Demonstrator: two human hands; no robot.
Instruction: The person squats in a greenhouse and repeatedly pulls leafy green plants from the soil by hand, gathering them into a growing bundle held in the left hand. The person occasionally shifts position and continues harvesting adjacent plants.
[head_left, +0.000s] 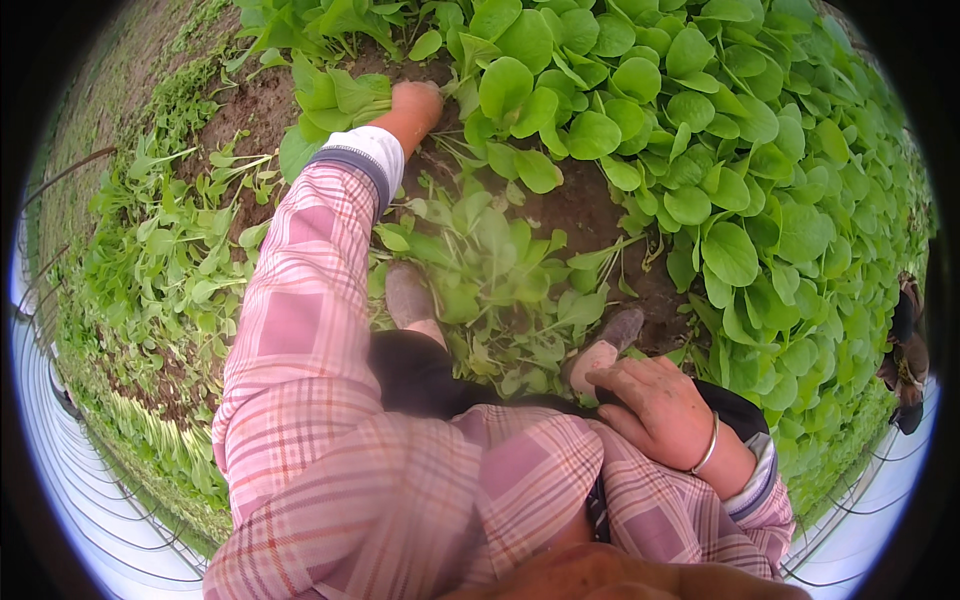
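Note:
My left hand reaches out at the upper middle, closed around the stems of a bunch of leafy greens, whose broad leaves point left. Dense rows of round-leaved green plants stand just to the right of it. My right hand, with a metal bangle at the wrist, rests palm down over my knee, fingers slightly spread; no object shows in it. Between my shoes lie loose, partly wilted leafy plants on the soil.
Uprooted greens lie scattered along the left, with pale-stemmed ones in a row lower down. Brown soil shows by the standing crop. Another person is at the far right edge. Curved hoops and pale sheeting border the plot.

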